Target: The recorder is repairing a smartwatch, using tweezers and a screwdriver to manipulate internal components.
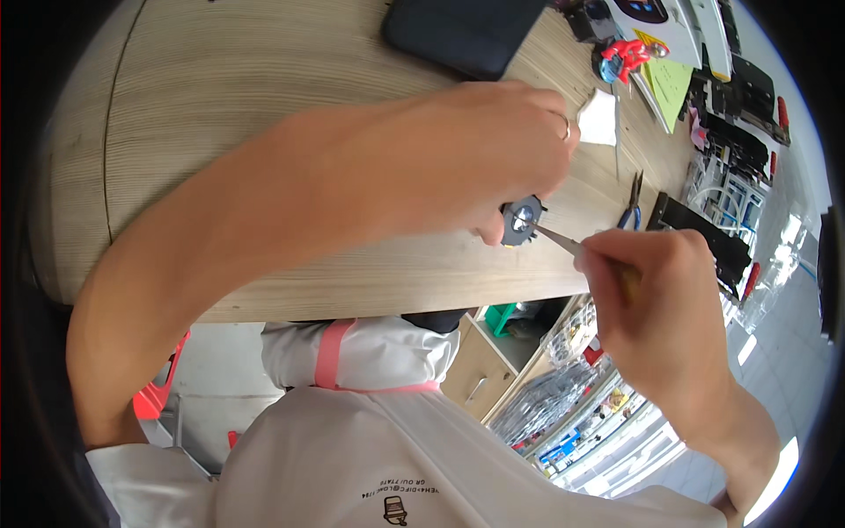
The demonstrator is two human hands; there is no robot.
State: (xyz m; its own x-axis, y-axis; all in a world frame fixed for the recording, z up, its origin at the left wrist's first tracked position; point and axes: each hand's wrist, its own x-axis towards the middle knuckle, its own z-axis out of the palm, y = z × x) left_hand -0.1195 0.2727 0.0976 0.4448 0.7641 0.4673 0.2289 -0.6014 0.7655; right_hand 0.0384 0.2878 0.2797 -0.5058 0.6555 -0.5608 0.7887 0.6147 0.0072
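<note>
My left hand point(515, 132) reaches across the wooden table and is closed on a small round dark part point(510, 224) with a shiny silver centre. Its thumb presses the near side of the part, while most of the other fingers are hidden behind the hand. From the right, my right hand point(660, 299) grips a slim pointed metal tool point(560, 239). A bit of yellow shows inside that grip. The tool's tip meets the silver centre of the part or lies just in front of it; I cannot tell which.
Blue-handled pliers point(632, 204) lie right of the part, near a white scrap point(598, 118). A red figurine point(632, 59) and yellow-green paper point(666, 92) stand at the far right. Beyond my left hand is a flat black object point(459, 33). The table's front edge point(352, 308) runs before me.
</note>
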